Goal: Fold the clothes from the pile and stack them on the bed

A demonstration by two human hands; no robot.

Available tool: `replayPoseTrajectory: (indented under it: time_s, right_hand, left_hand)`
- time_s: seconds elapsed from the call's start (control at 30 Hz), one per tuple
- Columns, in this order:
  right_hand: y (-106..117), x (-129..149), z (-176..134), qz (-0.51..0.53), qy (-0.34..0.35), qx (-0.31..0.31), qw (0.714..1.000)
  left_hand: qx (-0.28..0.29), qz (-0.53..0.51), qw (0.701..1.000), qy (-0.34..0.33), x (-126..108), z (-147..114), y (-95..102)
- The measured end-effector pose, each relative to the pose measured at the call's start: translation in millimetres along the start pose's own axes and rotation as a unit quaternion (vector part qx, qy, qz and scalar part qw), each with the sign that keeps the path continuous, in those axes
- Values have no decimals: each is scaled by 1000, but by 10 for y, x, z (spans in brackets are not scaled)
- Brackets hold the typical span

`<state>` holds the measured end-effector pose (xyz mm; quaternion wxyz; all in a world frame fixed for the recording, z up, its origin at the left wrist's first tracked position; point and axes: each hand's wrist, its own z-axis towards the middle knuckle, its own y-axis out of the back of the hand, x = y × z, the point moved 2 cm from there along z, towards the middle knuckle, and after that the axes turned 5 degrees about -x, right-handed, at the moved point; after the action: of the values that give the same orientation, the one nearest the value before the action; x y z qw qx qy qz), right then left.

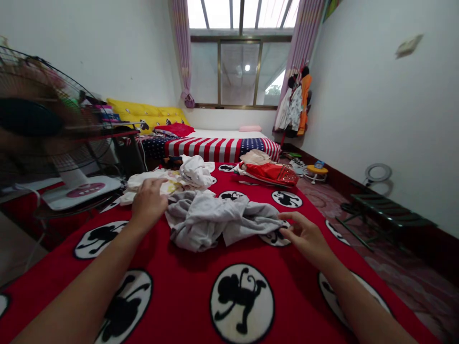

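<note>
A crumpled light grey garment [215, 217] lies on the red blanket [186, 291], which is printed with black monkey figures in white circles. My left hand [148, 203] hovers by the garment's left end, fingers loosely bent and apart, with nothing visible in it. At the other end, my right hand [306, 236] has its thumb and forefinger apart beside the narrow grey end, which it may be touching. Behind the grey garment are a bunched white garment [196, 171] and a white piece of clothing with yellow marks [154, 184], partly hidden by my left hand.
A red and beige clothing pile [270, 173] lies at the blanket's far right. On the left a fan [75, 188] stands close to the bed. Beyond is another bed with a striped, starred cover [215, 149]. A dark folding bench [390, 210] stands by the right wall.
</note>
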<state>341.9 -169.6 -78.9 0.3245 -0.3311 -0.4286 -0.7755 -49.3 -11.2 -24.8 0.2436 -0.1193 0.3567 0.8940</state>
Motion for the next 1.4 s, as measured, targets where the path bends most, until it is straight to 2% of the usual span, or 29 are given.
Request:
replayPoseTrajectory:
  time_s: [0.07, 0.13, 0.23, 0.33, 0.43, 0.53, 0.6, 0.63, 0.67, 0.73, 0.77, 0.8, 0.87, 0.93, 1.0, 1.07, 1.1, 1.17, 1.23, 1.3, 1.4]
  right_hand:
    - [-68, 24, -7, -23, 41, 3, 999]
    - [-133, 39, -19, -36, 71, -1, 997]
    - [-215, 1, -38, -40, 72, -2, 997]
    - [-289, -84, -44, -58, 43, 23, 997]
    - [-354, -139, -20, -112, 47, 43, 992]
    - [-358, -99, 22, -116, 96, 71, 986]
    - [-248, -13, 44, -72, 123, 32, 989]
    - [-148, 40, 49, -49, 135, -27, 989]
    - [-23, 92, 47, -28, 148, -113, 982]
    - [245, 160, 18, -1, 162, -291, 943]
    - [360, 164, 7, 5, 156, -352, 923]
    - [448, 142, 9, 5, 139, -378, 915]
    - [539, 36, 56, -28, 88, -336, 937]
    - [548, -114, 124, -92, 48, -264, 959]
    - [523, -235, 175, -149, 42, -241, 958]
    - [472, -284, 192, -172, 50, -244, 953]
    - [427, -286, 189, -167, 47, -227, 958]
    - [297, -261, 158, -144, 22, -160, 976]
    - [131, -214, 101, -143, 5, -80, 987]
    - [-34, -160, 40, -188, 25, -19, 982]
    - [-222, -98, -20, -261, 79, 40, 961]
  left_hand:
    - [-1, -64, 997, -39, -108, -75, -6]
    - [46, -142, 986, -70, -369, -221, 17]
    - [173, -160, 957, -171, -816, -502, 14]
    - [283, -91, 924, -239, -1027, -720, -68]
    - [340, -87, 912, -211, -988, -728, -136]
    - [375, -197, 901, -99, -844, -542, -99]
    - [335, -294, 895, 17, -713, -355, -12]
    - [292, -344, 889, 77, -637, -259, 42]
    - [238, -390, 880, 131, -554, -170, 95]
    - [140, -457, 854, 203, -382, -32, 175]
    - [110, -473, 846, 220, -298, 12, 191]
    - [96, -473, 847, 225, -218, 42, 188]
    - [92, -424, 877, 207, -79, 61, 137]
    - [79, -316, 933, 155, 23, 52, 60]
    - [37, -187, 977, 94, 74, 37, 4]
    - [-1, -99, 994, 50, 66, 24, -13]
    - [-1, -83, 996, 38, 42, 16, -13]
    - [40, -85, 995, 22, -37, -15, -11]
    - [107, -82, 991, -3, -139, -78, -26]
    - [174, -60, 982, -37, -229, -171, -67]
    - [272, -34, 959, -76, -290, -301, -151]
